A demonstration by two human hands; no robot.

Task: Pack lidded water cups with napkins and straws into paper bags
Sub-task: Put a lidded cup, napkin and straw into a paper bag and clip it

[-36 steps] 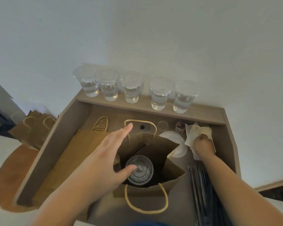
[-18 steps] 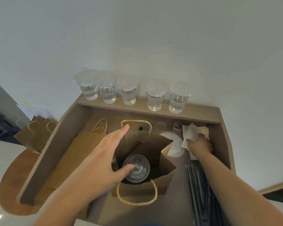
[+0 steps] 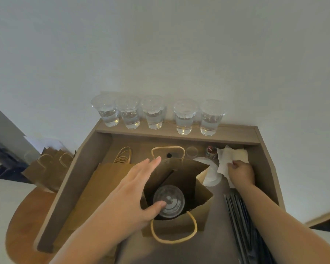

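My left hand [image 3: 130,191] lies spread flat over the open paper bag [image 3: 189,178], thumb partly hiding the lidded cup [image 3: 172,199] inside. My right hand [image 3: 241,173] pinches a napkin [image 3: 224,159]. The dark straws [image 3: 244,225] are cut off at the bottom edge.

Dim, soft light; wide-angle edge distortion; slight blur.

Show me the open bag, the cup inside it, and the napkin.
open bag [image 3: 187,178], head view, inner back wall.
cup [image 3: 174,198], head view, middle of its lid.
napkin [image 3: 222,161], head view, its white left flap.
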